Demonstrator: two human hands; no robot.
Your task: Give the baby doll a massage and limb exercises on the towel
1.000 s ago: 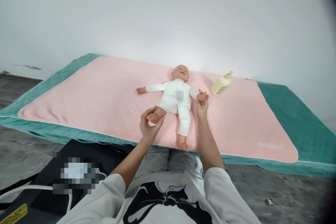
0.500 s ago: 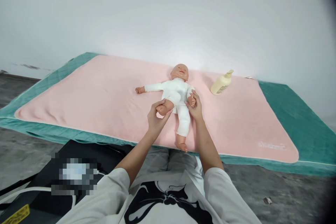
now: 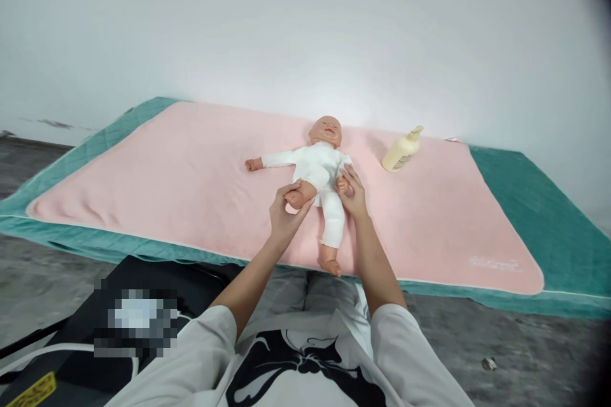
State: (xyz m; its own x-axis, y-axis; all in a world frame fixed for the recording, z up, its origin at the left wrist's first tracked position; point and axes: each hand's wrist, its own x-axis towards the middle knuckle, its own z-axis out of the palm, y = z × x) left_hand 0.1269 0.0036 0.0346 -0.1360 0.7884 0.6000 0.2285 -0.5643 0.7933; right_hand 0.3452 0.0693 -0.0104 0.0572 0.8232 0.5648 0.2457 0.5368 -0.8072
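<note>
A baby doll with a white cloth body lies on its back, head toward the wall. My left hand is closed around the doll's bent leg at the foot, thumb and fingers on either side. With my right hand I grip the doll's hand on the other side, its arm bent down beside the body. The doll's other arm stretches out to the left, and its other leg lies straight toward me, its foot near the front edge.
Under the doll is a pink mat on a green padded cover. A cream pump bottle stands right of the doll. A white wall rises behind. Lower left is a black surface with a white cable.
My right hand has shifted slightly left, taking the doll's hand in closer to its body. My left hand stays on the foot almost unmoved.
</note>
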